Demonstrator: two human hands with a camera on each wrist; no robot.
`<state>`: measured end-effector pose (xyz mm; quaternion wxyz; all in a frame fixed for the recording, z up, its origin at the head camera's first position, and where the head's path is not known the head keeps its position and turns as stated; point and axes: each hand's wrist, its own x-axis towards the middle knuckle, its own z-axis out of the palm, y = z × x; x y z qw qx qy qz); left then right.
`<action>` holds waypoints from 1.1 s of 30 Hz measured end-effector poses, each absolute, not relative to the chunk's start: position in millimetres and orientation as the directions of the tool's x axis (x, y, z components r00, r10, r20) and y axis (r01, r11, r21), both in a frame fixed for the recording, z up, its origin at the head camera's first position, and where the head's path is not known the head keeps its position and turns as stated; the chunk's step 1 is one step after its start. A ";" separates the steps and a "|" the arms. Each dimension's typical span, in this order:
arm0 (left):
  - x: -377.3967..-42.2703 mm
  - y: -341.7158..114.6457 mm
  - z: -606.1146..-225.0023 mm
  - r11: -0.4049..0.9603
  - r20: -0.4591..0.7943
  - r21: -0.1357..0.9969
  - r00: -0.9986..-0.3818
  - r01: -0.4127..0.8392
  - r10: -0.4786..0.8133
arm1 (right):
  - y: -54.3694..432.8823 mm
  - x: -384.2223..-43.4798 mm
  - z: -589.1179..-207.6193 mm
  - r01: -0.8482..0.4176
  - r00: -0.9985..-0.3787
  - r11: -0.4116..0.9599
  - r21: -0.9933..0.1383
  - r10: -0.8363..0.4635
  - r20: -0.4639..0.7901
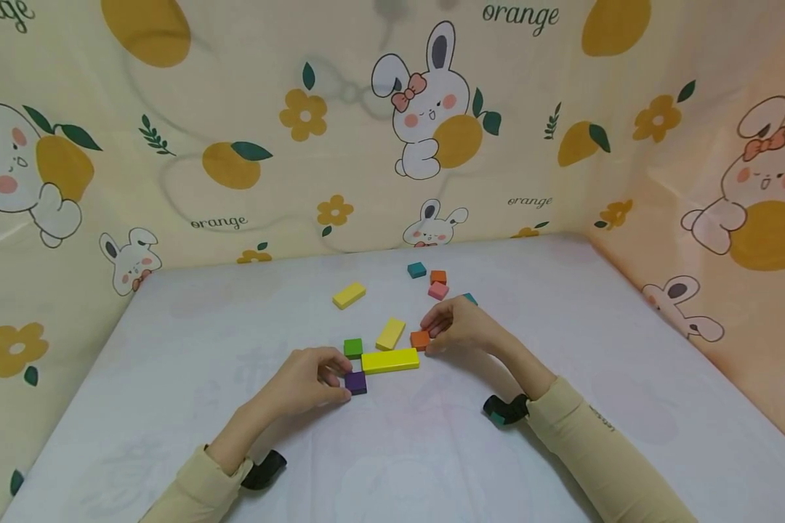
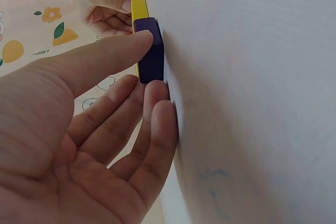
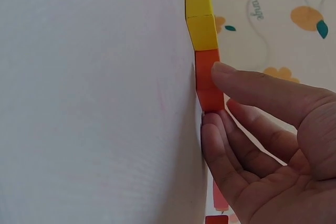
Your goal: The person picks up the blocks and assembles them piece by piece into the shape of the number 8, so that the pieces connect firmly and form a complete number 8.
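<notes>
My left hand [image 1: 309, 379] pinches a small purple block [image 1: 356, 383], its thumb against one side in the left wrist view and fingertips around the far end. The purple block lies at the near left end of a long yellow block [image 1: 390, 361]. Just behind that same end is a green block [image 1: 353, 349]. On the other side, my right hand [image 1: 464, 328] holds an orange block [image 1: 419, 341] between thumb and fingers, near the long block's far right end. A shorter yellow block [image 1: 391, 333] lies slanted behind the long one.
Farther back on the white table [image 1: 248, 319] lie another yellow block [image 1: 349, 296], a teal block [image 1: 416, 270], a second orange block [image 1: 438, 277] and a pink block [image 1: 438, 291]. Another teal block [image 1: 470, 298] is partly hidden behind the right hand. Printed cloth walls [image 1: 353, 160] enclose the table.
</notes>
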<state>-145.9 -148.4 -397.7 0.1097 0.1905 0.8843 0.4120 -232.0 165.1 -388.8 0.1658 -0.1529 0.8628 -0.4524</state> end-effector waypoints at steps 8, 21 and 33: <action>-147.1 -149.2 -399.2 0.575 -0.031 0.777 -0.897 0.256 0.441 | 165.8 -233.3 -390.2 -0.105 -0.899 0.548 -0.830 -0.410 -0.156; -146.2 -149.2 -400.4 0.577 -0.020 0.772 -0.896 0.268 0.444 | 167.0 -230.5 -382.4 -0.149 -0.900 0.569 -0.809 -0.417 -0.128; -144.4 -145.4 -396.8 0.598 -0.039 0.766 -0.910 0.238 0.412 | 223.7 -244.2 -346.6 -0.191 -0.956 0.524 -0.830 -0.291 0.036</action>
